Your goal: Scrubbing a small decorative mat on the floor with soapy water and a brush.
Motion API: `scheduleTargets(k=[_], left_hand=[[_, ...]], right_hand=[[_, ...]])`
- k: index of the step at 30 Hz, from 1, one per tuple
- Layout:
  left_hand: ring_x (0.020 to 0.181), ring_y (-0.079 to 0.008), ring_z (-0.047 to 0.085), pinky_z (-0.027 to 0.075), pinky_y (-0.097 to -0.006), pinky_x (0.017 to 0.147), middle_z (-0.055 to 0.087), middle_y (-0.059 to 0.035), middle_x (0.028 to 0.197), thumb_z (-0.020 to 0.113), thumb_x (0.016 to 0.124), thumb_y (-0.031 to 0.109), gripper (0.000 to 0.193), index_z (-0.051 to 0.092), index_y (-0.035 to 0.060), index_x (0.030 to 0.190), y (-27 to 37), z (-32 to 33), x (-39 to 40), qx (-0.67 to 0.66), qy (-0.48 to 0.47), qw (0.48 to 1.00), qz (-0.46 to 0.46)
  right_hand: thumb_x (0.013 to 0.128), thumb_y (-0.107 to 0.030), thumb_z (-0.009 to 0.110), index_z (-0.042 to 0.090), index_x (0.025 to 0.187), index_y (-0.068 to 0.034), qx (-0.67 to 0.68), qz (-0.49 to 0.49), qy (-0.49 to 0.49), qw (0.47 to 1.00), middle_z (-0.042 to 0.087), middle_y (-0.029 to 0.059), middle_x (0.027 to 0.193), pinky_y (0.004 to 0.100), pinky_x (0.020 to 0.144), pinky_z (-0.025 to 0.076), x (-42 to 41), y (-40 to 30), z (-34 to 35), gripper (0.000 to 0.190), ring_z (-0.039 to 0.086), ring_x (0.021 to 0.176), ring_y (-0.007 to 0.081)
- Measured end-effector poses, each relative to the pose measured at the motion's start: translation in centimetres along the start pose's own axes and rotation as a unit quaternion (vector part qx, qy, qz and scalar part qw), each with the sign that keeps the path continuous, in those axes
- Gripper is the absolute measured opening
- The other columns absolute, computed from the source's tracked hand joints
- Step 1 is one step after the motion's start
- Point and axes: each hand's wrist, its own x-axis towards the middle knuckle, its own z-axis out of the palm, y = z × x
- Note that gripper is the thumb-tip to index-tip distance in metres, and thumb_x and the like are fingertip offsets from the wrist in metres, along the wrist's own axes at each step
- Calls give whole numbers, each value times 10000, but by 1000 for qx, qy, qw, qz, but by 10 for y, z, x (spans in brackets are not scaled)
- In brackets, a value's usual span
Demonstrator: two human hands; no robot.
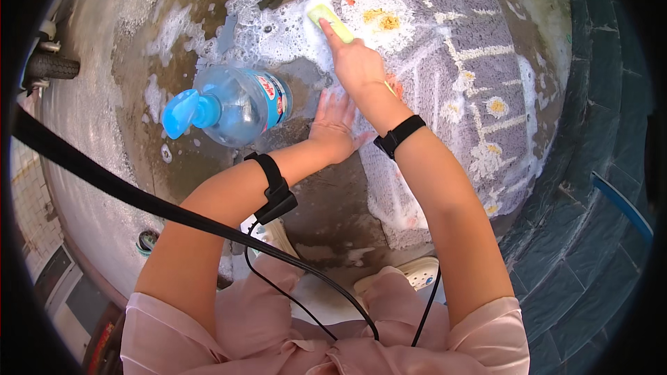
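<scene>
A pale yellow-green scrubbing brush (333,25) is held in my right hand (359,65), the index finger stretched along its back. It rests on the sudsy upper left edge of a grey tufted rug (490,31) with white lines and white, yellow-centred flowers. My left hand (333,127) lies palm down with fingers apart, at the rug's left edge and partly on the wet concrete. Left of that hand is a clear plastic bottle (237,109) with a blue top and a blue label bearing writing. My right forearm covers part of the rug.
Foam (276,26) spreads over the wet concrete floor (328,203). Dark slate-like tiles (589,166) run along the right. A black strap (146,200) and cables cross in front of me. My light clogs (422,272) are below. A small wheel (52,67) shows far left.
</scene>
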Motion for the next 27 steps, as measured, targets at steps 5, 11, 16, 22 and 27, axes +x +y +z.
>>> scheduleTargets(k=[5, 11, 16, 22, 27], left_hand=[[1372, -382, 72, -79, -537, 1082, 179, -168, 1474, 296, 856, 606, 811, 189, 39, 1425, -6, 11, 2, 71, 6, 997, 5], [1384, -352, 12, -108, -509, 1081, 151, -145, 1490, 247, 877, 610, 795, 186, 41, 1428, -5, -1, 2, 17, -31, 999, -5], [1384, -347, 24, -103, -501, 1084, 152, -145, 1489, 247, 876, 622, 807, 208, 28, 1421, -6, -5, -5, 28, -86, 996, -16], [1375, -353, 71, -87, -511, 1088, 162, -154, 1483, 280, 863, 628, 819, 219, 30, 1418, -3, 1, -4, 35, -26, 999, -15], [1368, -355, 109, -52, -507, 1096, 177, -164, 1470, 340, 853, 607, 821, 232, 9, 1405, -9, 17, 3, 18, 22, 1000, 11]], right_hand=[[871, -144, 429, 225, 1412, -370, 58, 55, 31, 996, 605, 200, 770, 430, 579, 515, 25, -20, 4, 621, 643, 677, 334], [833, -106, 473, 216, 1417, -376, 8, -17, -71, 997, 588, 186, 786, 437, 603, 523, -75, 19, -5, 692, 636, 663, 324], [836, -114, 476, 204, 1417, -392, -12, -34, -74, 997, 579, 186, 767, 446, 595, 521, -100, 32, -4, 699, 631, 649, 320], [843, -91, 418, 243, 1417, -337, -19, -17, -36, 999, 607, 195, 824, 427, 626, 521, 11, -15, -16, 648, 644, 731, 345], [881, -171, 423, 305, 1389, -336, 49, 15, 22, 998, 632, 186, 750, 437, 614, 511, 35, -23, -1, 546, 638, 681, 329]])
